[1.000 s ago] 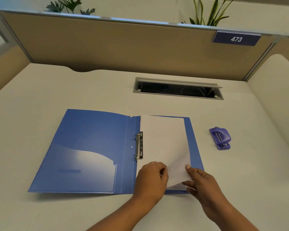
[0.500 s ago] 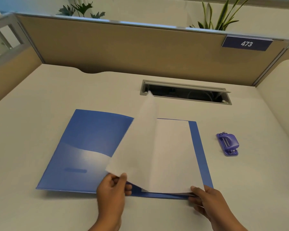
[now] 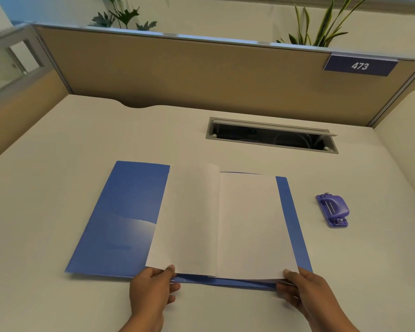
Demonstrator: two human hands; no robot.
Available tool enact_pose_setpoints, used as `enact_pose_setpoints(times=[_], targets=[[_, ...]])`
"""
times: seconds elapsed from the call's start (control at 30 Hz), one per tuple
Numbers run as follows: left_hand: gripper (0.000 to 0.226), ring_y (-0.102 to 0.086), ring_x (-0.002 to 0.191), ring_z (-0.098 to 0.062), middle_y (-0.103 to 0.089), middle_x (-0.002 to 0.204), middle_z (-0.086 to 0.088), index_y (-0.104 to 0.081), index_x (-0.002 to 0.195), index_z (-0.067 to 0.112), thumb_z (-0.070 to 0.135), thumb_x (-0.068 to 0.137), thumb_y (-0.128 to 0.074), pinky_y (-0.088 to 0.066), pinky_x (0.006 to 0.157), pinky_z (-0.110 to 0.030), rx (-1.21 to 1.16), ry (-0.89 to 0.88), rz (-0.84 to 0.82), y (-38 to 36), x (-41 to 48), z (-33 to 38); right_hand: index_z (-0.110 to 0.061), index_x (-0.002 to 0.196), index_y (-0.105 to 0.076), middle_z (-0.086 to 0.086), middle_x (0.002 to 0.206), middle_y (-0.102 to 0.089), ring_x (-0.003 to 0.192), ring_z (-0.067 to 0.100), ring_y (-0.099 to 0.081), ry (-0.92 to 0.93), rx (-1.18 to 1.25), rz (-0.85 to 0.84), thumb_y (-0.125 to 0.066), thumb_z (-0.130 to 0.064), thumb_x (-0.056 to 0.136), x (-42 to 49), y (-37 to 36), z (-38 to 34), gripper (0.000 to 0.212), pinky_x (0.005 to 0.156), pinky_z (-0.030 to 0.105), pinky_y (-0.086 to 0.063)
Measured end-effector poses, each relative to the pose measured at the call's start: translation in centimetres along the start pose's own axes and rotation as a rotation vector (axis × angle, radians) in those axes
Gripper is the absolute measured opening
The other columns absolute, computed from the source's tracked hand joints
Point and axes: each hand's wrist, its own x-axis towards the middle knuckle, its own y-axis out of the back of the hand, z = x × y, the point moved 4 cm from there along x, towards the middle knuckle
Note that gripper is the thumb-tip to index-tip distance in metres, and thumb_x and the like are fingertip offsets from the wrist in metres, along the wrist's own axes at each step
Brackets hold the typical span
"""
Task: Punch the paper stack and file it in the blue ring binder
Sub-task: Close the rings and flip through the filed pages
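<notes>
Since a second ago, our left hand (image 3: 151, 289) has turned the top sheet (image 3: 187, 219) leftward over the rings, pinching its near corner. Right hand (image 3: 306, 292) grips the paper stack (image 3: 252, 226) at 5 o'clock on the blue ring binder (image 3: 120, 212). Filing appears nearly done; the punch (image 3: 332, 210) sits at 3 o'clock.

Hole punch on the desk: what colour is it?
Purple, with small silver metal parts; the hole punch shows clearly in the head view.
</notes>
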Motion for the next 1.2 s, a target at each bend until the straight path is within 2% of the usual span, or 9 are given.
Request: enact_pose_setpoints(times=[0.13,0.37,0.6,0.7,0.77,0.83,0.9,1.0,1.2], targets=[[0.019,-0.071,0.064,-0.026,-0.072,0.072,-0.013,-0.065,0.078,0.002,0.019,0.084,-0.073,-0.059,0.056,-0.036,0.043,-0.004,0.014,0.0,0.4,-0.1,0.001,0.088,-0.069,0.019,0.08,-0.07,0.073,0.031,-0.067,0.011,0.016,0.0,-0.059,-0.005,0.093,-0.1,0.0,-0.4,0.013,0.066,0.034,-0.054],[0.023,-0.068,0.058,-0.021,-0.069,0.066,-0.002,-0.064,0.074,0.011,0.031,0.08,-0.073,-0.057,0.061,-0.036,0.35,-0.16,0.048,-0.1,0.3,0.8,-0.003,0.089,-0.071,0.022,0.085,-0.074,0.077,0.031,-0.07,0.063,-0.018,-0.017,-0.06,-0.007,0.093,-0.7,-0.1,-1.3,0.012,0.083,0.046,-0.055],[0.092,-0.057,0.104,-0.024,-0.05,0.125,-0.004,-0.036,0.135,0.026,0.049,0.06,-0.084,-0.053,0.075,-0.036,0.912,-0.595,0.19,-0.2,-0.6,2.8,-0.007,0.087,-0.07,0.02,0.085,-0.075,0.081,0.034,-0.071,0.065,-0.021,-0.027,-0.06,-0.005,0.093,-0.8,0.0,-1.0,0.012,0.08,0.043,-0.053],[0.085,-0.043,0.132,-0.024,-0.039,0.151,0.004,-0.039,0.14,0.043,0.022,0.07,-0.082,-0.041,0.1,-0.039,1.104,-0.931,-0.047,-1.7,-1.0,3.5,-0.007,0.087,-0.07,0.021,0.087,-0.074,0.081,0.034,-0.07,0.061,-0.016,-0.022,-0.06,-0.005,0.093,-0.7,0.1,-1.0,0.012,0.077,0.042,-0.052],[0.083,-0.02,0.146,-0.012,-0.014,0.158,0.021,-0.012,0.144,0.052,0.003,0.091,-0.052,-0.014,0.113,-0.028,1.114,-1.075,-0.295,-2.7,-1.7,3.6,-0.008,0.089,-0.069,0.021,0.088,-0.074,0.082,0.034,-0.07,0.062,-0.019,-0.02,-0.06,-0.006,0.093,-0.7,0.0,-1.1,0.011,0.08,0.043,-0.053],[0.082,-0.013,0.147,-0.006,-0.01,0.158,0.022,0.0,0.144,0.052,-0.002,0.095,-0.039,-0.004,0.113,-0.022,1.162,-1.082,-0.382,-2.9,-1.7,3.2,-0.009,0.089,-0.069,0.021,0.089,-0.074,0.082,0.033,-0.071,0.064,-0.026,-0.014,-0.059,-0.007,0.094,-0.7,0.0,-1.2,0.011,0.085,0.046,-0.053],[0.08,-0.027,0.144,-0.011,-0.028,0.156,0.014,-0.008,0.148,0.046,0.001,0.093,-0.045,-0.016,0.115,-0.027,1.194,-1.077,-0.303,-3.0,-1.2,3.0,-0.01,0.088,-0.068,0.02,0.088,-0.074,0.081,0.032,-0.07,0.073,-0.024,-0.01,-0.059,-0.007,0.094,-0.8,0.0,-1.4,0.011,0.082,0.043,-0.054],[0.063,-0.048,0.128,-0.015,-0.051,0.141,0.007,-0.013,0.152,0.032,0.023,0.097,-0.042,-0.031,0.108,-0.03,1.238,-1.026,-0.197,-3.1,-1.2,3.9,-0.012,0.087,-0.067,0.019,0.089,-0.074,0.083,0.032,-0.071,0.09,-0.025,-0.012,-0.059,-0.01,0.095,-1.0,-0.1,-1.8,0.012,0.073,0.036,-0.054],[0.068,-0.052,0.122,-0.018,-0.057,0.134,0.004,-0.015,0.152,0.022,0.059,0.095,-0.024,-0.035,0.107,-0.037,1.379,-0.892,-0.103,-4.0,-1.7,5.2,-0.01,0.091,-0.069,0.019,0.088,-0.075,0.082,0.031,-0.07,0.146,-0.045,-0.031,-0.06,-0.009,0.094,-1.4,-0.5,-2.5,0.009,0.066,0.034,-0.053]])
